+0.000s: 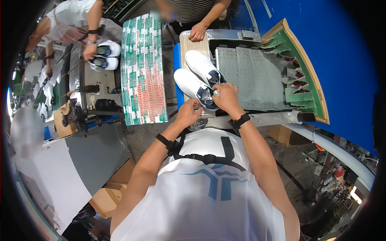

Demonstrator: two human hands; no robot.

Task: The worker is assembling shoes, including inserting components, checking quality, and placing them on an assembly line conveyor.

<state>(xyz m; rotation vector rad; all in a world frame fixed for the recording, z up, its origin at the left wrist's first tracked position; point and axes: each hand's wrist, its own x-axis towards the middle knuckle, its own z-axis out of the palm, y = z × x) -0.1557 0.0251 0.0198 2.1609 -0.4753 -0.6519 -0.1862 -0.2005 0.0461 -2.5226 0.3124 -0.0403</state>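
A pair of white sneakers with dark navy linings lies side by side on a narrow cardboard-topped ledge, toes pointing away from me. My right hand (226, 97) is closed at the heel opening of the right sneaker (200, 64); a small round whitish thing shows at its fingers, too small to name. Beside the heel of the left sneaker (188, 83), my left hand (189, 114) is loosely curved, with a gap between thumb and fingers and nothing visible in it. Both wrists wear black straps.
Right of the sneakers is a grey slatted conveyor (249, 76) leading to a green, wood-framed opening with ragged flaps (297, 74). A taped green-and-white board (142, 72) stands left. Across from me, a co-worker's hand (198, 32) rests on the ledge; another person holds sneakers (106, 56) at far left.
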